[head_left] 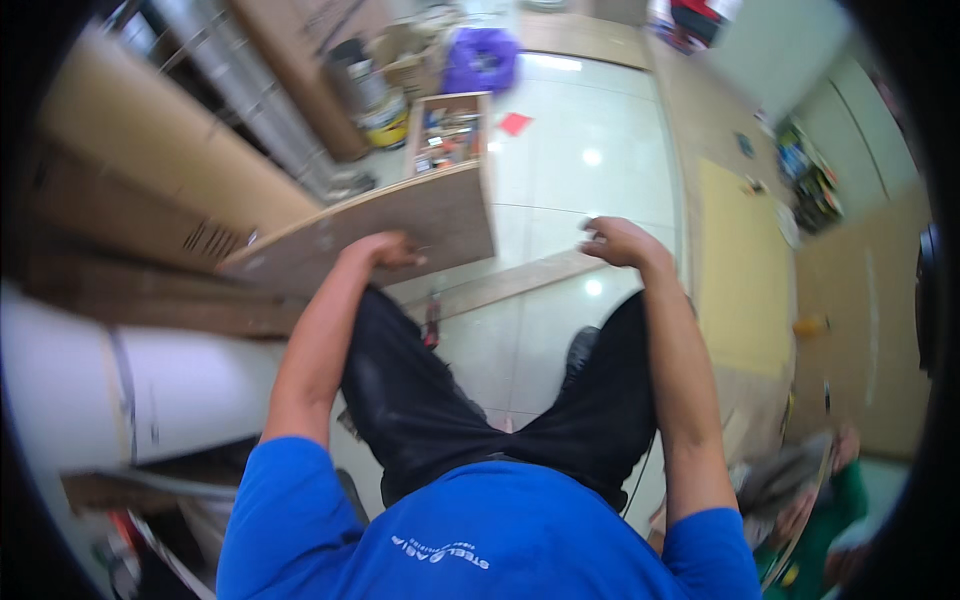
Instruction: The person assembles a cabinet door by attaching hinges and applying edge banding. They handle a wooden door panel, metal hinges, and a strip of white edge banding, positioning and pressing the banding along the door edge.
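Note:
In front of a brown wooden board [440, 215] is my left hand [395, 250], loosely bent with its fingers a little apart. Whether it touches the board is hard to tell; I see nothing held in it. My right hand [618, 243] hovers above the pale tiled floor near the far end of a long wooden plank [510, 283]. Its thumb and fingers curve with a gap between them, and no object shows there clearly. The plank lies across the floor between my knees and the board. By my left knee is a red and black tool [432, 320], its kind blurred.
Behind the board stands a wooden box [483, 120] of small items. Beyond are a yellow bucket [388, 128], a purple bundle [482, 60] and a red scrap [515, 123]. Large rolls [190, 385] line the left. A yellow sheet [742, 265] lies right; a green-sleeved person [848, 500] works lower right.

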Motion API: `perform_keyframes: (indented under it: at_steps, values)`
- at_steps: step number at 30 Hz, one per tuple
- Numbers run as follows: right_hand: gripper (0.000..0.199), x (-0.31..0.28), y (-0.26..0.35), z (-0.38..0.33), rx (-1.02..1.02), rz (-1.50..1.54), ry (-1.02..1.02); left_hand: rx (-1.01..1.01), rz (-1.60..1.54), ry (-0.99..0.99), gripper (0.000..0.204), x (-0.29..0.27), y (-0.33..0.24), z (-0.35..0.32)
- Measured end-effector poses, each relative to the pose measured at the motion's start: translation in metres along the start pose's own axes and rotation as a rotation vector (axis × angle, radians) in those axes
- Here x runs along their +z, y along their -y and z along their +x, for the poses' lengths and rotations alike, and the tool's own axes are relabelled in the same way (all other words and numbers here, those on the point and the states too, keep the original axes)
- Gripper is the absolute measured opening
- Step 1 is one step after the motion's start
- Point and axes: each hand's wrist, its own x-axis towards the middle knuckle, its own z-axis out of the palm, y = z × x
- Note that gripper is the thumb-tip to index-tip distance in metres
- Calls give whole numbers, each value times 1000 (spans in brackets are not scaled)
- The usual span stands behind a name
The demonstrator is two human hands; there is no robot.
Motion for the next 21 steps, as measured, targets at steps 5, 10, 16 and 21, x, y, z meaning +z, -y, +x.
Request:
perform_keyframes:
  at_steps: [5, 10, 16, 21]
  values:
    - [54, -14, 17, -13, 19, 64, -13, -22, 11, 56, 65, 3, -4, 7]
    - [53, -12, 20, -7, 7, 68, 20, -27, -67, 26, 61, -2, -16, 6]
    - [53, -11, 19, -8, 34, 83, 30, 4, -55, -38, 56, -5, -23, -9]
    - [54, -13, 16, -6, 14, 71, 38, 67, 33, -57, 54, -7, -18, -10]
